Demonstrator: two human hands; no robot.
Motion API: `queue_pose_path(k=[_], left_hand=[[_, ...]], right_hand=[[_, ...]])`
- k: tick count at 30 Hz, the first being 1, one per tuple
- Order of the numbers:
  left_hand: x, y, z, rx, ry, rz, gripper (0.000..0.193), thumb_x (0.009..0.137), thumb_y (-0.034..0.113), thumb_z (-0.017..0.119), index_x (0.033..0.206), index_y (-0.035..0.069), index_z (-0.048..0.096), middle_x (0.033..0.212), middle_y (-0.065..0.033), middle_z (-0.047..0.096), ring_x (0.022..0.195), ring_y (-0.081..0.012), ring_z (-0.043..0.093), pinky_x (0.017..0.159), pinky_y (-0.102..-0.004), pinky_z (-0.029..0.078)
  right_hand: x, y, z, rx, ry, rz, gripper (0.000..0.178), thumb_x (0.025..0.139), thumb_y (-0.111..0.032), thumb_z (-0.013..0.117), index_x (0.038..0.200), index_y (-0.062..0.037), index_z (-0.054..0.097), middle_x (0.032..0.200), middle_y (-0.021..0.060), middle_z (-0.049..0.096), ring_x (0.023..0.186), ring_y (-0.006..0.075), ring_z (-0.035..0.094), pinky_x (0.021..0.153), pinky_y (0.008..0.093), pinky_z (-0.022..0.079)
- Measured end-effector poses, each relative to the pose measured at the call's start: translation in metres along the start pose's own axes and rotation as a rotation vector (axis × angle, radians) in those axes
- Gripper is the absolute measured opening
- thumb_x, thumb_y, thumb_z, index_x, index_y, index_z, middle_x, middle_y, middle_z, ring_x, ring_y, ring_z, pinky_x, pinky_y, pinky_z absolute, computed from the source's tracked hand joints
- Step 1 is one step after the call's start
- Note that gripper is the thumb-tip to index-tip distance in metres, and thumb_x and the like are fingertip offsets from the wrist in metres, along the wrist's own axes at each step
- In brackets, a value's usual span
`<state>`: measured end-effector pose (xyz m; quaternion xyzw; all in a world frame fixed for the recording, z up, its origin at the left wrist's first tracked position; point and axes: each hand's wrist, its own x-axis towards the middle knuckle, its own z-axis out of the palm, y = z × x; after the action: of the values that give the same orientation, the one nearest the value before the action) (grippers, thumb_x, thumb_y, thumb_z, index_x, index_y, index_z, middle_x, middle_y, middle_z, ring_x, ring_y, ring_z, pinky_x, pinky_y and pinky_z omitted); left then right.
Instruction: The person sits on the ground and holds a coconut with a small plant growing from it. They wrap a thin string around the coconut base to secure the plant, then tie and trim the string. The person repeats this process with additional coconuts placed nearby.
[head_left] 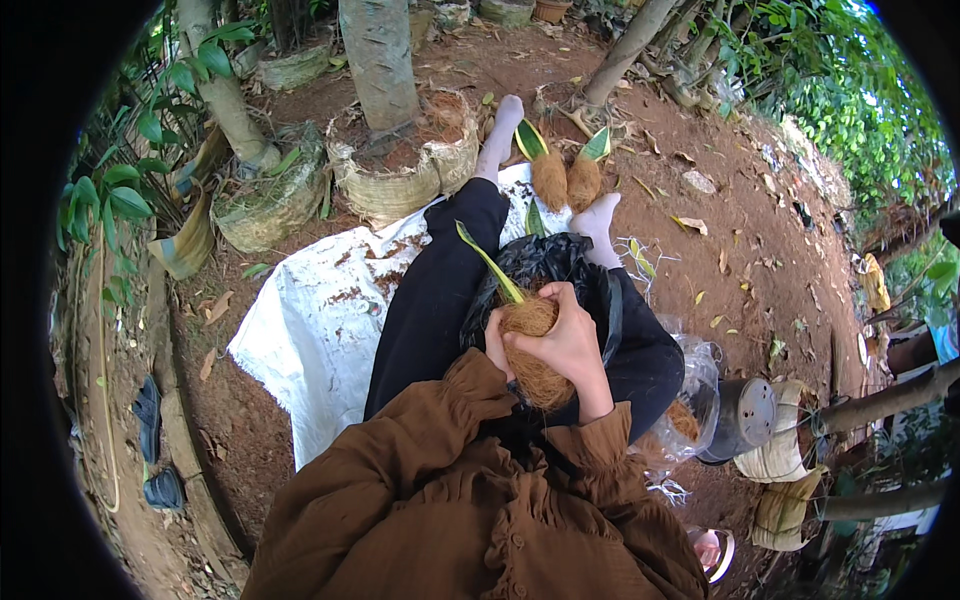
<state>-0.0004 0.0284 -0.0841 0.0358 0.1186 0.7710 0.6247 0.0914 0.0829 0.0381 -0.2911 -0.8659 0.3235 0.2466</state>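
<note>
Between my knees, both hands clasp a ball of brown coconut fibre (pixel 540 385) with a long yellow-green leaf (pixel 488 262) rising from it. My left hand (pixel 496 342) presses its left side, mostly hidden behind the fibre. My right hand (pixel 568 338) wraps round the right side, fingers curled over the top and thumb across the front. Under and behind the ball, a black plastic bag (pixel 570 258) lies open between my legs with dark loose fibre or soil inside. Two finished-looking fibre-wrapped plants (pixel 549 180) with yellow-edged leaves stand side by side beyond the bag, near my feet.
A white woven sack (pixel 320 310) sprinkled with soil spreads under my left leg. Large sack-potted trees (pixel 400 180) stand at the far left. To my right are a clear plastic bag (pixel 700 400) with fibre and a dark pot (pixel 745 415). Black sandals (pixel 150 420) lie far left.
</note>
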Motion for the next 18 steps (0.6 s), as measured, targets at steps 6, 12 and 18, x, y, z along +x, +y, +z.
queue_pose_path(k=[6, 12, 18], left_hand=[[-0.001, 0.007, -0.012, -0.165, -0.496, -0.081, 0.059, 0.095, 0.042, 0.027, 0.132, 0.003, 0.052, 0.127, -0.0166, 0.059, 0.115, -0.0304, 0.059, 0.102, -0.0431, 0.046], [-0.005, 0.003, 0.017, 0.068, -0.043, -0.015, 0.063, 0.094, 0.039, 0.026, 0.139, 0.0, 0.048, 0.139, -0.0147, 0.052, 0.126, -0.0289, 0.052, 0.107, -0.0421, 0.041], [-0.004, 0.004, 0.016, 0.28, 0.132, -0.009, 0.071, 0.095, 0.045, 0.016, 0.144, -0.001, 0.039, 0.144, -0.0202, 0.045, 0.129, -0.0325, 0.049, 0.108, -0.0465, 0.04]], right_hand=[[0.001, 0.007, 0.0, 0.028, -0.146, 0.223, 0.072, 0.067, -0.052, 0.081, 0.109, 0.0021, 0.059, 0.118, 0.0261, 0.061, 0.109, 0.0332, 0.062, 0.094, 0.042, 0.046], [0.004, 0.015, -0.011, -0.199, -0.337, 0.313, 0.092, 0.082, -0.075, 0.047, 0.133, 0.0005, 0.055, 0.155, 0.0264, 0.026, 0.146, 0.0403, 0.016, 0.108, 0.0684, -0.002], [0.01, 0.04, -0.007, 0.115, -0.174, 0.448, 0.098, 0.087, -0.081, 0.02, 0.137, -0.002, 0.052, 0.158, 0.0199, 0.021, 0.149, 0.0364, 0.009, 0.111, 0.0636, -0.008]])
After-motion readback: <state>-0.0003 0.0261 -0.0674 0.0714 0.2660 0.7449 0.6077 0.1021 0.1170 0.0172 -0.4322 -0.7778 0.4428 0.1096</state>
